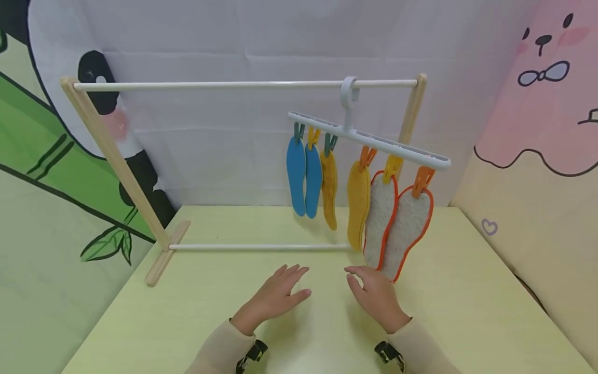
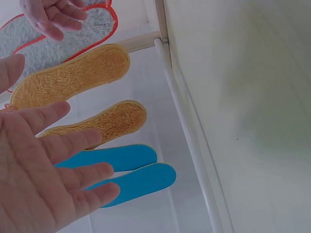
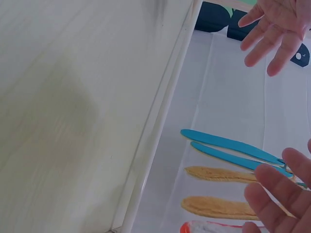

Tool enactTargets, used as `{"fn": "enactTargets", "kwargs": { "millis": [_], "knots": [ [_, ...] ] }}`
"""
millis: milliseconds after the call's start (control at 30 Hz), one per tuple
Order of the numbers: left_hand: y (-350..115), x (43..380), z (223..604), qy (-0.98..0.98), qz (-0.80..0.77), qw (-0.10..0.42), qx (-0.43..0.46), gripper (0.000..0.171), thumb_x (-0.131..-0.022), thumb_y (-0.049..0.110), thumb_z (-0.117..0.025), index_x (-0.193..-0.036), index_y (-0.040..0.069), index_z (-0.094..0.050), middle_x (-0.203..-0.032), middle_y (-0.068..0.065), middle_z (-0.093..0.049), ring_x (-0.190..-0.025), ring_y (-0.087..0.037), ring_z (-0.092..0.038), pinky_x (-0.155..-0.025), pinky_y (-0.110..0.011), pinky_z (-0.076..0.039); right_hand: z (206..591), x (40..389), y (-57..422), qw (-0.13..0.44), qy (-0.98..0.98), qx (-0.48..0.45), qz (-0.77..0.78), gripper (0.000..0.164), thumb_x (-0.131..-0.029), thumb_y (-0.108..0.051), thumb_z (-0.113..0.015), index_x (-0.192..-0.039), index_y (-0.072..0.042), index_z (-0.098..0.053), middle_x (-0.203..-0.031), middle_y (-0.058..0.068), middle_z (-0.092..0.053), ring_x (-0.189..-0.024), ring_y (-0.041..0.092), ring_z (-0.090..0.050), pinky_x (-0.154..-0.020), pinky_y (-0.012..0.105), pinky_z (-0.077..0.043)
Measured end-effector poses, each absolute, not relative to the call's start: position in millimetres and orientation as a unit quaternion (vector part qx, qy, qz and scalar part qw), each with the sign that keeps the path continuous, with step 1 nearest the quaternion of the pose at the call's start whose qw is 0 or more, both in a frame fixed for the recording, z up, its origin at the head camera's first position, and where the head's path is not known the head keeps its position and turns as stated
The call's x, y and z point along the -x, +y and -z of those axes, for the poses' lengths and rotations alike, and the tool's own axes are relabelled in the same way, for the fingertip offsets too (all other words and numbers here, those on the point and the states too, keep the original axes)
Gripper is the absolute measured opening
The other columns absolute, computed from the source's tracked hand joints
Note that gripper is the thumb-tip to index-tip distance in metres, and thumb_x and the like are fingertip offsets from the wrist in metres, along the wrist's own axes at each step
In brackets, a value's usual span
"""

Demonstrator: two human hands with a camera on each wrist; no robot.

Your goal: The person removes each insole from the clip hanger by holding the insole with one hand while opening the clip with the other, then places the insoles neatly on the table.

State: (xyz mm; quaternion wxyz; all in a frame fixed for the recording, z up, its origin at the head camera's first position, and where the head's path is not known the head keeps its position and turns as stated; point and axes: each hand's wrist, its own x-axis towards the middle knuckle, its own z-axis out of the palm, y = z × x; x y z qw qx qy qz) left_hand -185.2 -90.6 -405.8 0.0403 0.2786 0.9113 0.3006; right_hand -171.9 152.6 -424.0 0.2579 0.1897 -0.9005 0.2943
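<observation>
My left hand [image 1: 276, 296] hovers over the front of the table, fingers spread and holding nothing. Opposite it my right hand [image 1: 375, 297], also holding nothing, overlaps the lower tip of a grey insole [image 1: 405, 236] with red edging in the head view. A white clip hanger [image 1: 374, 140] hooks over the rack's top bar and tilts down to the right. From its clothespins hang two blue insoles [image 1: 296, 176], two fuzzy mustard-yellow insoles [image 1: 358, 205] and two grey ones. In the left wrist view the left fingers overlap the blue insoles [image 2: 141, 182].
The drying rack has wooden side legs [image 1: 117, 161], a white top bar [image 1: 210, 84] and a low white bar [image 1: 257, 247]. It stands on a pale yellow table [image 1: 224, 223]. Behind is a pale cloth backdrop [image 1: 224, 156]; a wall with a pink cartoon [image 1: 537, 114] is at right.
</observation>
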Motion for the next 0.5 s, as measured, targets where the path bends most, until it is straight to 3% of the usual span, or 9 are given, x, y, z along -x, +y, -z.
{"fn": "enactTargets", "kwargs": {
  "millis": [267,500],
  "knots": [
    [-89.0,187.0,399.3,0.902,-0.307,0.039,-0.299,0.053,-0.097,0.028,-0.057,-0.140,-0.001,-0.044,-0.142,-0.025,-0.042,-0.134,-0.048,-0.028,-0.107,-0.059,-0.023,427.0,172.8,161.0,0.276,-0.900,-0.166,-0.294,0.015,-0.087,-0.006,-0.064,-0.099,-0.004,-0.074,-0.097,0.008,-0.071,-0.088,0.024,-0.068,-0.074,0.042,-0.052],
    [-82.0,188.4,396.9,0.896,-0.304,0.040,-0.321,0.058,-0.097,0.032,-0.056,-0.142,-0.001,-0.040,-0.143,-0.021,-0.042,-0.136,-0.041,-0.031,-0.109,-0.056,-0.021,424.8,173.7,168.5,0.325,-0.887,-0.171,-0.280,0.014,-0.085,-0.004,-0.064,-0.094,-0.003,-0.074,-0.091,0.008,-0.072,-0.078,0.024,-0.067,-0.061,0.039,-0.051]
  ]
}}
